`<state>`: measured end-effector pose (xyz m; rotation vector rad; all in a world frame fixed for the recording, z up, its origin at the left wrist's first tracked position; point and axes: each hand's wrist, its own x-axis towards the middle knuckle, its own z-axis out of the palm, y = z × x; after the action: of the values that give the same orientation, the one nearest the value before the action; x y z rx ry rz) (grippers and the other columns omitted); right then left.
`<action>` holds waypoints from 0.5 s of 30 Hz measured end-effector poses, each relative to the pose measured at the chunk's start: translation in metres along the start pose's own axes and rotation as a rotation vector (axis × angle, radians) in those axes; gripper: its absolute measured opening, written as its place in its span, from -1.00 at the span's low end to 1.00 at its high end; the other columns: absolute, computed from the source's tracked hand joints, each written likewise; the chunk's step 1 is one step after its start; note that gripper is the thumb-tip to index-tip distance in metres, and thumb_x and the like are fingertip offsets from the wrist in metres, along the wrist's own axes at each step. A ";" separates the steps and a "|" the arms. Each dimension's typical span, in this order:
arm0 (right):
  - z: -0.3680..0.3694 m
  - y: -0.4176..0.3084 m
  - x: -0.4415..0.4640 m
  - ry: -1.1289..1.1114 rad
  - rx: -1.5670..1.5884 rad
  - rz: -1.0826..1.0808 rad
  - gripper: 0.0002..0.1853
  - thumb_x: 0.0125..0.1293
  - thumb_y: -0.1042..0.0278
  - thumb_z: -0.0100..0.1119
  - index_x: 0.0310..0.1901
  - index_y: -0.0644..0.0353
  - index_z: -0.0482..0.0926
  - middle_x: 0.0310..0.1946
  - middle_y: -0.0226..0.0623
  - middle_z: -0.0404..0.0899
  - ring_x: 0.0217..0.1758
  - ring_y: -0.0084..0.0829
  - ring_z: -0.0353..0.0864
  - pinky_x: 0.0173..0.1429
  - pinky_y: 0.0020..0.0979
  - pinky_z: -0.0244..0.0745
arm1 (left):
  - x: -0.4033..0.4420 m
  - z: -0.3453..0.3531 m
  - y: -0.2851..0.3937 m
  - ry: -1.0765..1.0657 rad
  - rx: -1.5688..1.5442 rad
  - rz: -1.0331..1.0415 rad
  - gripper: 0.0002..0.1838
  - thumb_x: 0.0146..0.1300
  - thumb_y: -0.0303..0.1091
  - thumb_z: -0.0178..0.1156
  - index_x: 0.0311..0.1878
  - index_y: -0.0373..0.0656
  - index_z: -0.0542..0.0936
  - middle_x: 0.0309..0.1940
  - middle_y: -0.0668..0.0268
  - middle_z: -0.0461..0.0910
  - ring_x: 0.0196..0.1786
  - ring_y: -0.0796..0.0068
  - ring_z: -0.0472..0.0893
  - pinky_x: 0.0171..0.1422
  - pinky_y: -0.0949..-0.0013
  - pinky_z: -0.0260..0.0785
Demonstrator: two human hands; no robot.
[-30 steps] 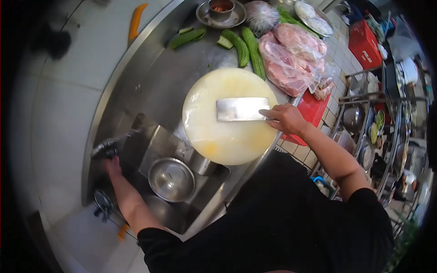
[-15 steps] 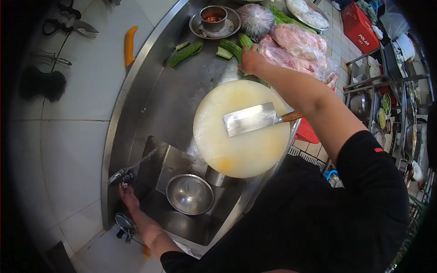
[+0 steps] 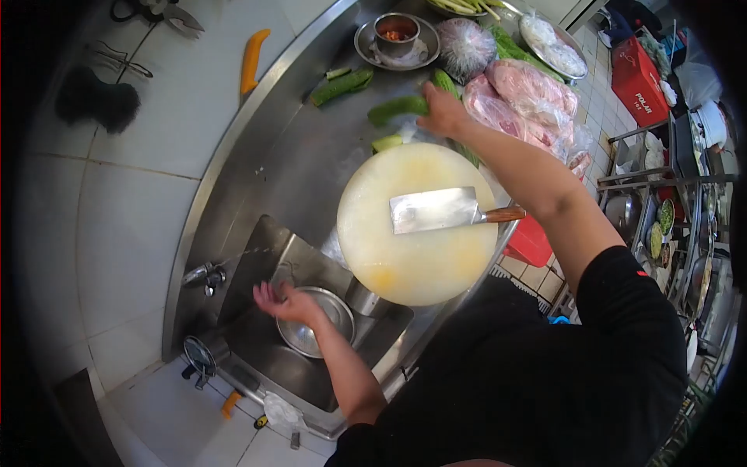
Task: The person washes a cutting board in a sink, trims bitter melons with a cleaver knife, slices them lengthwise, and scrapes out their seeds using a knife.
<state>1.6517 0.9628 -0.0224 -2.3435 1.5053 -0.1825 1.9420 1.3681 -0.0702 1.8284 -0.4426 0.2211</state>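
Note:
My right hand (image 3: 447, 113) is closed on a long green cucumber piece (image 3: 395, 110), blurred by motion, above the steel counter. Just below it, a pale cut piece (image 3: 387, 143) lies near the cutting board's edge. Another whole-looking cucumber (image 3: 444, 82) is beside my fingers. My left hand (image 3: 286, 303) hangs over a steel colander (image 3: 336, 315) in the sink, fingers apart and holding nothing. To its upper left is the tap (image 3: 204, 275), with a thin stream of water coming out. On the round cutting board (image 3: 416, 272) a cleaver (image 3: 434, 210) lies flat, handle to the right.
More cucumber pieces (image 3: 342, 86) lie on the counter's far left. At the back are a steel plate (image 3: 364, 45) bearing a small pot (image 3: 395, 39), a plastic-wrapped bundle (image 3: 467, 48) and bagged meat (image 3: 537, 89). An orange-handled knife (image 3: 253, 62) is by the tiled wall.
My left hand has left the tap and moved right, over the colander. My right hand has taken up a cucumber piece and swings it leftward. The view has shifted slightly.

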 end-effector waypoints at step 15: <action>-0.051 -0.004 -0.176 -0.017 0.232 -0.204 -0.56 0.16 0.25 0.38 0.04 0.14 0.50 -0.06 -0.06 0.54 0.08 0.00 0.53 0.19 -0.07 0.43 | 0.005 0.178 0.151 -1.277 0.353 0.615 -0.30 0.10 -0.31 0.41 0.36 -0.02 0.45 0.17 0.12 0.54 0.23 0.02 0.50 0.25 0.09 0.42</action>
<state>1.5653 1.1115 0.0402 -2.2987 1.1664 -0.3671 1.8718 1.1606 0.0113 1.9302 -1.9498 -0.5436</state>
